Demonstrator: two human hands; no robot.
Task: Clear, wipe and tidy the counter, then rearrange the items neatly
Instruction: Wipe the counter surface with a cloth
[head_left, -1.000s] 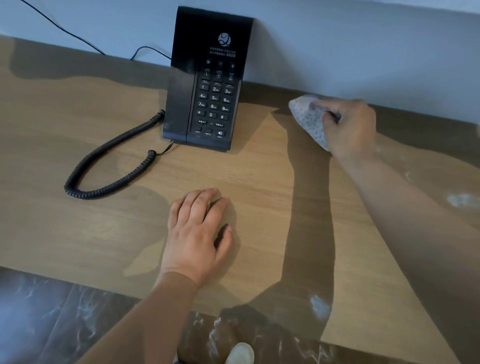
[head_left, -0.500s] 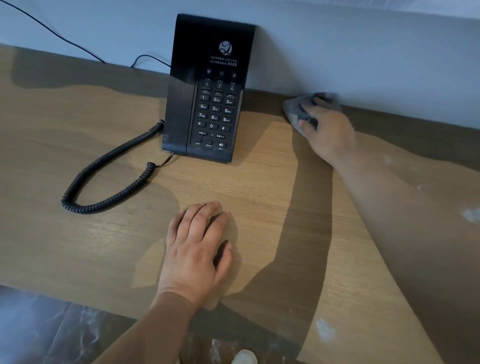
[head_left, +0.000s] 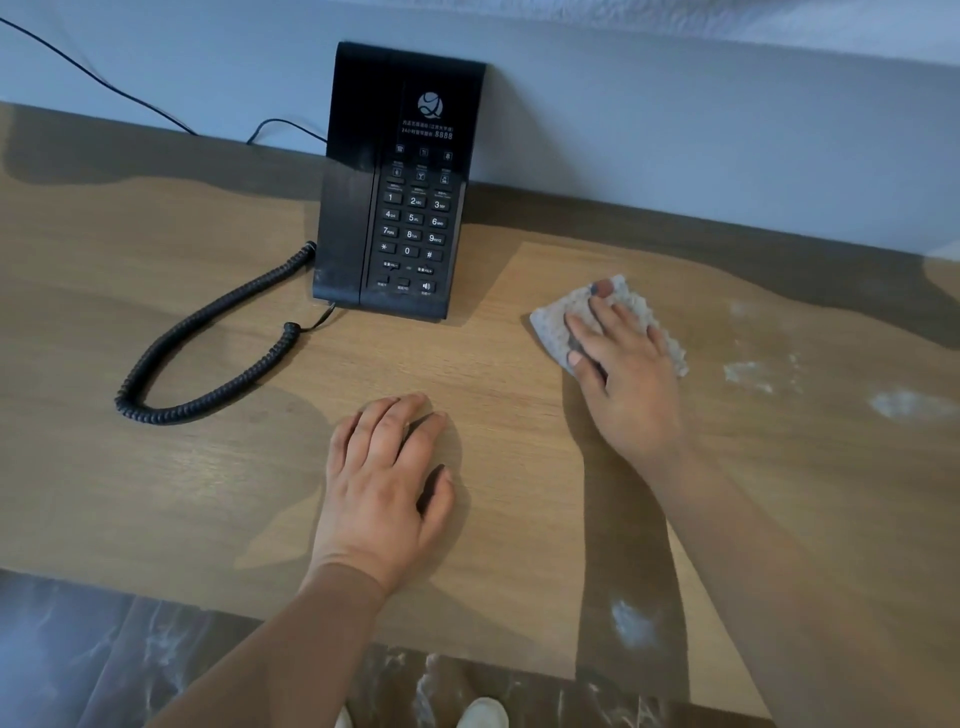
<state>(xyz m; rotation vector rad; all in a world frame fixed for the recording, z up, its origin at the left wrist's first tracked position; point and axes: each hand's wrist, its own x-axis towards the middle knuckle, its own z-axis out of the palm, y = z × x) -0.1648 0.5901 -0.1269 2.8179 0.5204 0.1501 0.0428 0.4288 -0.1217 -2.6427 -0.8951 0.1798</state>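
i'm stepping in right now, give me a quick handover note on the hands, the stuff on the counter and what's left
Left hand: flat on the counter, holding nothing.
Right hand: pressing a cloth flat on the counter, just right of the phone.
Phone stands at the back wall, its coiled cord looped out to the left.
Done: the wood around the phone looks clean.
Left: white smears to the right of the cloth and one near the front edge; then tidy the cord.

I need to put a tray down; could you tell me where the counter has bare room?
Bare counter lies left of the left hand, below the coiled cord. Crowded: the phone at the wall, the right hand on the cloth, white smears right of it.
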